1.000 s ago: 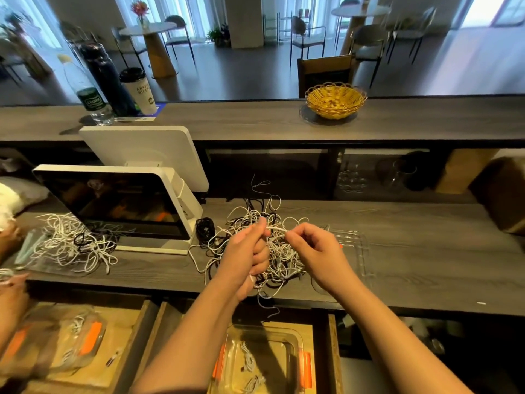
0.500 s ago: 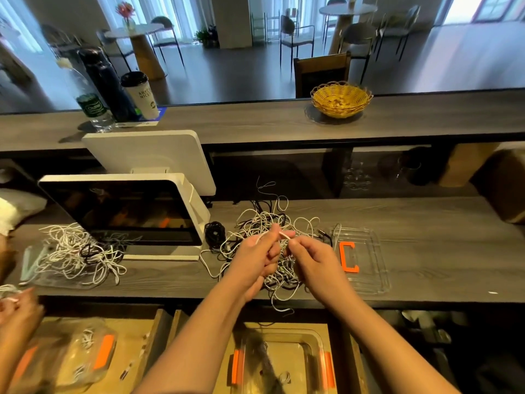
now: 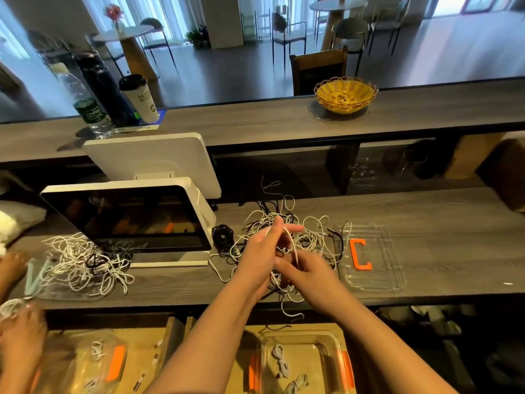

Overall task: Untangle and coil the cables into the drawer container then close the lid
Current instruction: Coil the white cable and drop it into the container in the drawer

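Left of the clear lid (image 3: 372,277), your left hand (image 3: 260,255) holds a white cable (image 3: 292,243) looped over its fingers, above the tangled pile (image 3: 306,237); your right hand (image 3: 305,273) pinches it lower. It looks light, soft and snaggy, so grip near the plug, not mid-loop

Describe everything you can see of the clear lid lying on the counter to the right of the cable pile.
The lid is a clear plastic rectangle with rounded corners and stepped ridges round its rim. An orange C-shaped clip sits on its left half. It lies flat on the grey wooden counter, just right of the tangled cable pile, off its container. A white cable loop and a dark cable end reach its left edge. Neither hand touches it.
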A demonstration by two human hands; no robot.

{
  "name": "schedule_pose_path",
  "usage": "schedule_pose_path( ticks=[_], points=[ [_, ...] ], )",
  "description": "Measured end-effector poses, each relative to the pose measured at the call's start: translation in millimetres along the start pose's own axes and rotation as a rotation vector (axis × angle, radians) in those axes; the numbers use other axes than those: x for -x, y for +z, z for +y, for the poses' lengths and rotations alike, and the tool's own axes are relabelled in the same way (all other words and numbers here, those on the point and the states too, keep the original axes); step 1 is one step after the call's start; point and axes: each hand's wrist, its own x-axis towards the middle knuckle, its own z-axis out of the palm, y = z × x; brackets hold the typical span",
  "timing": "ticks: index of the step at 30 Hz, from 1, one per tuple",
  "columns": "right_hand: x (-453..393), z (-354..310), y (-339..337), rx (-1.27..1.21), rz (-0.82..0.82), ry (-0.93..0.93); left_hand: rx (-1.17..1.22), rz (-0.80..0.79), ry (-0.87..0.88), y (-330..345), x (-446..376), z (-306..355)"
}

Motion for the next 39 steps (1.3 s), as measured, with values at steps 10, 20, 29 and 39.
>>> schedule_pose_path(
  ticks=[10, 20, 29, 39],
  points=[
    [-2.0, -15.9, 1.2, -0.172, -0.201, -0.030, 0.117, -0.022, 0.017, -11.4, -8.1, 4.3],
    [-11.3, -3.6, 15.5, -0.345, -0.004, 0.053, 0.454, -0.130, -0.090, -20.5, -13.6, -2.0],
    [-12.1, 3.7, 16.6, -0.156, -0.069, 0.053, 0.436, 0.007, 0.025, -37.4, -26.7, 2.5],
    [-2.8, -6.1, 32.0, 0.476, -0.171, -0.108, 0.008, 0.162, 0.130, -45.6, -39.5, -8.6]
  ],
)
